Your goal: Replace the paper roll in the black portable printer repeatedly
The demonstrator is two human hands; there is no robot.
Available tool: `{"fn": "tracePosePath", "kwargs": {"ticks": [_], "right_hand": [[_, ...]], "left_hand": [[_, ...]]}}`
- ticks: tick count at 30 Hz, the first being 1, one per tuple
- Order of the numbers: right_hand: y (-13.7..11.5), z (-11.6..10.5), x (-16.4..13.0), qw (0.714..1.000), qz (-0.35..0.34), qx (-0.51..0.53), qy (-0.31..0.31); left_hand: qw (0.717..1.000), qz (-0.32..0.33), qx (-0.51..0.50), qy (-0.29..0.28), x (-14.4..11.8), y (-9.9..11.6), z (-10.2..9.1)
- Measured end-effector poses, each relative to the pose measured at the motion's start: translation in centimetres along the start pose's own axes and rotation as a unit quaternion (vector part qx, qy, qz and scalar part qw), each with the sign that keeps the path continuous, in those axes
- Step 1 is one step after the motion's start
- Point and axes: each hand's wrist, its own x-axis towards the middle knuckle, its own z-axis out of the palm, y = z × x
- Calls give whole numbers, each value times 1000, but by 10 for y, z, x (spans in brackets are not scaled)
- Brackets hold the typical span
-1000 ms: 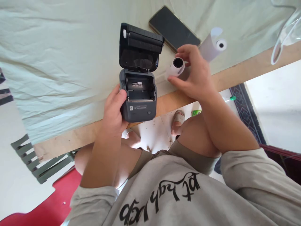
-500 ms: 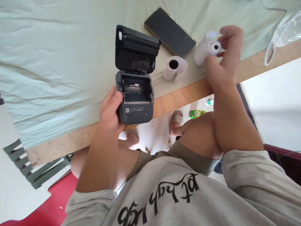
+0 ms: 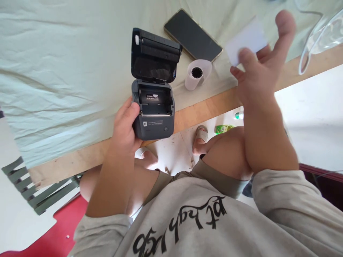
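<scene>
My left hand [image 3: 124, 125] grips a dark grey label printer [image 3: 154, 126] by its side, thumb on the near left edge. The printer's lid [image 3: 155, 55] is swung up, and its paper bay [image 3: 155, 98] shows no roll inside. On the right, my right hand [image 3: 258, 69] holds a white paper roll [image 3: 246, 41] just above the cloth, thumb across it and one finger stretched away; the roll is slightly blurred. Between the hands a second paper roll [image 3: 191, 80] with a black core stands on the table, its loose end curling out.
A dark phone [image 3: 193, 35] lies beyond the standing roll. The cloth-covered table [image 3: 66, 71] has a bare wooden edge [image 3: 198, 112] towards me. A white cable [image 3: 308, 53] and clear plastic [image 3: 329, 34] are at the far right. A green packet [image 3: 223, 129] is on the floor.
My right hand has picked up the white roll and turned it, so its core end no longer faces me. The left hand and printer have barely moved.
</scene>
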Motion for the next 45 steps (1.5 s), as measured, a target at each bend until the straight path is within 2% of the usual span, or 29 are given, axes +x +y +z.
{"fn": "tracePosePath", "kwargs": {"ticks": [3,5,7,9,11,17,21,23,27,29,31,34,36,38,41,45], "right_hand": [[6,-1,10,975,113,188,36],[14,-2,17,964,160,211,26],[25,-4,23,973,139,184,-1],[35,-4,26,985,86,149,-29],[42,-4,29,988,57,137,-33],[59,-6,42,986,97,133,-20],[73,-11,49,992,49,109,-49],[73,-11,48,992,43,113,-41],[47,-2,35,988,35,148,-7],[22,8,22,983,-17,183,-10],[-3,21,3,980,-94,173,-36],[-35,45,-34,958,-264,91,-61],[-49,61,-59,942,-319,-10,-107],[-57,74,-77,907,-374,-110,-156],[-61,86,-90,878,-397,-188,-190],[-59,89,-90,883,-392,-196,-168]], "left_hand": [[1000,1,-10,5,1,0,-1],[1000,-1,-7,4,1,-1,-1],[1000,-3,-1,-1,1,-1,-2],[1000,-4,3,-4,0,0,-1],[1000,-9,6,-3,0,1,0],[999,-43,21,-4,0,5,3],[1000,-30,7,-1,-1,5,3],[1000,-28,5,4,-1,5,3],[999,-36,8,3,-1,4,3],[1000,-28,4,1,-1,4,3],[1000,-15,5,5,-2,4,4],[999,-19,28,11,-4,5,4],[999,-17,33,10,-5,5,3],[999,-9,33,0,-5,5,2],[999,1,40,-13,-6,5,0],[999,-6,38,-5,-6,5,0]]}}
